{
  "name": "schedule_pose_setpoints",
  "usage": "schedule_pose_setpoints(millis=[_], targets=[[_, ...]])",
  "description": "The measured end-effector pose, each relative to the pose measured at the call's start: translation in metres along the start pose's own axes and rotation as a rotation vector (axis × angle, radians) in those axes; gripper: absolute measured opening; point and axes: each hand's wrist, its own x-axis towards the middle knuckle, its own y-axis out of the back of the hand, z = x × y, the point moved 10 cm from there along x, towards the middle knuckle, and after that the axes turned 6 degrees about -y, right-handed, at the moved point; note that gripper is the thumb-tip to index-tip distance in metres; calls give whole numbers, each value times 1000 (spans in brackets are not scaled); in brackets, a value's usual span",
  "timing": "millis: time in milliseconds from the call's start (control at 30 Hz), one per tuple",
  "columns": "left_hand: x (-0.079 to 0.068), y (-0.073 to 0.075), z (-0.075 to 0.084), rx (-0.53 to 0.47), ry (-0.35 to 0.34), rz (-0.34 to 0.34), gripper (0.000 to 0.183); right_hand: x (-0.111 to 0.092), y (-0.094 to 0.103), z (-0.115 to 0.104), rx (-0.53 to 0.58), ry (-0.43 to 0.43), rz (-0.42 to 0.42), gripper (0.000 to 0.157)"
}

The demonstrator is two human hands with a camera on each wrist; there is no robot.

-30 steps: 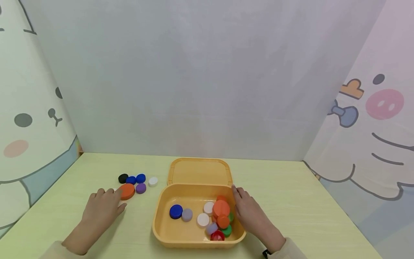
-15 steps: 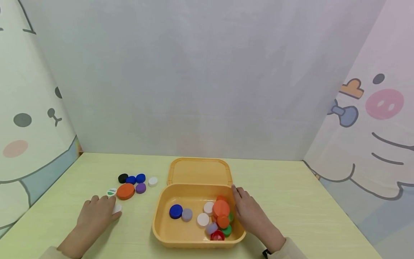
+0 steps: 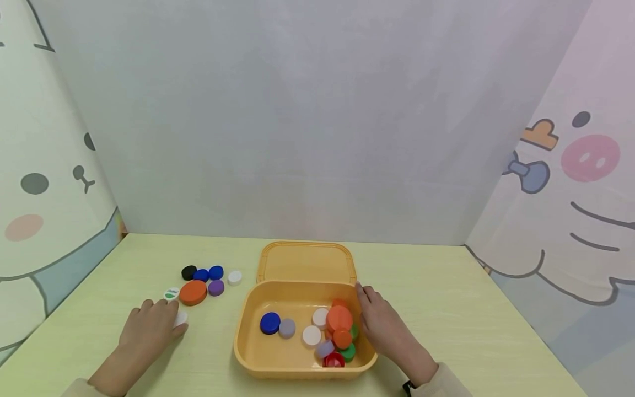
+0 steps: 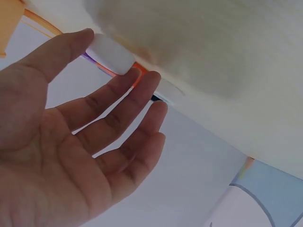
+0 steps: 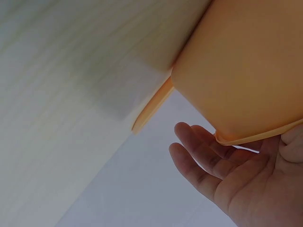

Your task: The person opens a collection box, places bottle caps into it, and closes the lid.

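My left hand (image 3: 149,331) is low over the table at the left. Between thumb and index finger it pinches a white bottle cap (image 4: 111,53), its other fingers loosely bent. Just beyond the fingertips lie a white cap with a green print (image 3: 171,294) and a large orange cap (image 3: 193,293). My right hand (image 3: 384,325) rests along the right rim of a yellow-orange plastic box (image 3: 258,358), fingers relaxed near its far corner. Inside the box, a blue cap (image 3: 270,323) and a pale lilac cap (image 3: 286,328) lie left, with several mixed caps heaped right.
Further back on the left are a black cap (image 3: 189,272), two blue caps (image 3: 215,272), a purple cap (image 3: 216,288) and a white cap (image 3: 235,278). The box's lid (image 3: 307,262) lies flat behind it. A grey cloth (image 3: 317,121) hangs at the table's far edge.
My left hand has drawn back from beside the orange cap toward the near left, uncovering the printed cap; a white cap now shows in its fingers. The right hand stays put.
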Motion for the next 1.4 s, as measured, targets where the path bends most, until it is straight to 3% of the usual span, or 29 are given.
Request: schedule_pose_setpoints(millis=[300, 633, 833, 1167, 1400], targets=[[4, 28, 19, -4, -46, 101, 42, 0, 2, -1, -6, 7, 19, 48], [14, 68, 54, -12, -122, 240, 40, 0, 3, -1, -16, 6, 28, 49], [20, 84, 74, -8, -149, 286, 40, -1, 3, -2, -10, 7, 24, 48], [32, 89, 101, -28, -138, 205, 41, 0, 1, 0, -3, 3, 9, 49], [42, 88, 128, -39, -158, 142, 44, 0, 0, 1, -1, -6, -1, 49]])
